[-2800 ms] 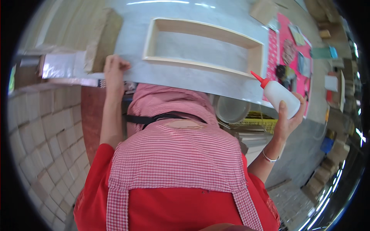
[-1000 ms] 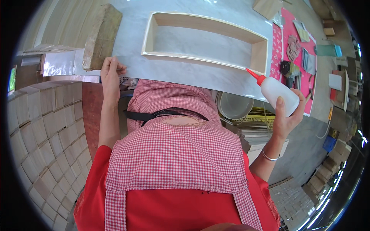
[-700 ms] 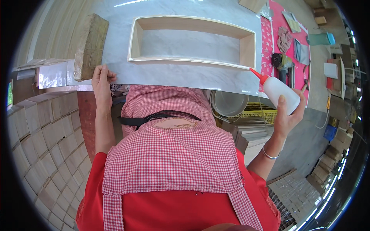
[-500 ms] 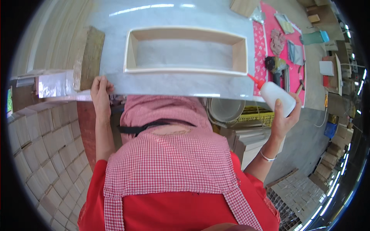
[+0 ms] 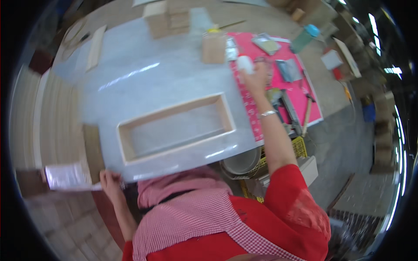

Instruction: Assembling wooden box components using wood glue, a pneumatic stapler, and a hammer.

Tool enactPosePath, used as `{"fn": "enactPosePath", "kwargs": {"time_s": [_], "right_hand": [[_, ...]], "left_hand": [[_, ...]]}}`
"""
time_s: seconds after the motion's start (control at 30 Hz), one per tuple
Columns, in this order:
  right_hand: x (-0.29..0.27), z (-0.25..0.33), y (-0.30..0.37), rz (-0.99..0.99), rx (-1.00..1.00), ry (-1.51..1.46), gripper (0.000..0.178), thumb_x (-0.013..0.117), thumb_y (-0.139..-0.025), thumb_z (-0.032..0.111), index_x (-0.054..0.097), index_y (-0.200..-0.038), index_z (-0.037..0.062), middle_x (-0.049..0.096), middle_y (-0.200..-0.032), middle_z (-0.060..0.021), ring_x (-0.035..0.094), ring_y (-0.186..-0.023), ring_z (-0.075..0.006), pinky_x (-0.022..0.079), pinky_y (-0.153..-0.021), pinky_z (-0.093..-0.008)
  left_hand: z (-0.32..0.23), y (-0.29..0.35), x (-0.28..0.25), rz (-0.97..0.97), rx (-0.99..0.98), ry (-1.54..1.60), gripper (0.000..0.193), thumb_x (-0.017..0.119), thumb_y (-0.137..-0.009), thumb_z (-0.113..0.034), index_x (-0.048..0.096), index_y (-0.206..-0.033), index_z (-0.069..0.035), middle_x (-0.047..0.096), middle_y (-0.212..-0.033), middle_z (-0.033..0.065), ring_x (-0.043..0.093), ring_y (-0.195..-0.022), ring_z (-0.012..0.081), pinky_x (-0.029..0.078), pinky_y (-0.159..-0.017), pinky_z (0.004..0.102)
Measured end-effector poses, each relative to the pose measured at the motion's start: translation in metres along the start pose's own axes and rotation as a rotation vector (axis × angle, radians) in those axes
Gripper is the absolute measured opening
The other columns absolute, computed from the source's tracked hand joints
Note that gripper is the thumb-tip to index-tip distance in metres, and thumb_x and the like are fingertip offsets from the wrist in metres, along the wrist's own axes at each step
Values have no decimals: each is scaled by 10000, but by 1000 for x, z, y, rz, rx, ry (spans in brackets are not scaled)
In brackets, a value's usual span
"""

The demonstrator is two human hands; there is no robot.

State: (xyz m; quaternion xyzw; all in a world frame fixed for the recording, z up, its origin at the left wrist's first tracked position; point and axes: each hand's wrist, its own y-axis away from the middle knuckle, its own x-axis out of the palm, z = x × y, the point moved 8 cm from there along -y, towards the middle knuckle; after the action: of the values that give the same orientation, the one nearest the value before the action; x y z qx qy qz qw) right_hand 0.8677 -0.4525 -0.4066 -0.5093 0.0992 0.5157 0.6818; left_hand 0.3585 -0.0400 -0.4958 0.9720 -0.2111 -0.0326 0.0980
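Note:
A long rectangular wooden frame (image 5: pixel 172 114) lies on the grey-white tabletop in front of me, turned at an angle in view. My right hand (image 5: pixel 257 79) is closed around a white squeeze bottle (image 5: pixel 245 64) with a red tip, out over the pink printed cloth (image 5: pixel 244 39) to the right. My left hand (image 5: pixel 111 179) stays at the table's near left corner, beside a wooden block (image 5: pixel 92 152). Its fingers are curled in, and whether they grip anything is hidden.
On the cloth lie a nail gun (image 5: pixel 287 108), a hammer (image 5: pixel 308 113) and a metal tray (image 5: pixel 266 43). A teal-capped bottle (image 5: pixel 305 38) stands beyond. Wooden blocks (image 5: pixel 167 19) sit at the back, stacked panels (image 5: pixel 58 117) at the left. A yellow basket (image 5: pixel 299 147) is below the table.
My right hand has carried the bottle from the frame's near right corner away over the pink cloth. The view has swung and tilted to the right. My left hand keeps its place by the block.

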Motion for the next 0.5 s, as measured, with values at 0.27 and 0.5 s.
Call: {"fn": "enactPosePath", "kwargs": {"time_s": [0.27,0.5], "right_hand": [[24,-84,-39,254,262,-21,429,759,-759,373,693,-921,-18,676,-922,-248,670,-861,-381,529,-763,-469],[7,-150,-39,457,414,351,379,721,-795,334,705,-944,-14,685,-975,-252,666,-896,-404,533,-850,-473]], "left_hand": [[-1,-7,5,-90,77,-12,334,524,-1023,-264,426,-738,-120,419,-624,-21,425,-575,89,358,-533,235],[-1,-8,-1,-116,17,-92,366,533,-1024,-331,424,-737,-133,375,-561,-28,425,-551,92,349,-546,223]]}}
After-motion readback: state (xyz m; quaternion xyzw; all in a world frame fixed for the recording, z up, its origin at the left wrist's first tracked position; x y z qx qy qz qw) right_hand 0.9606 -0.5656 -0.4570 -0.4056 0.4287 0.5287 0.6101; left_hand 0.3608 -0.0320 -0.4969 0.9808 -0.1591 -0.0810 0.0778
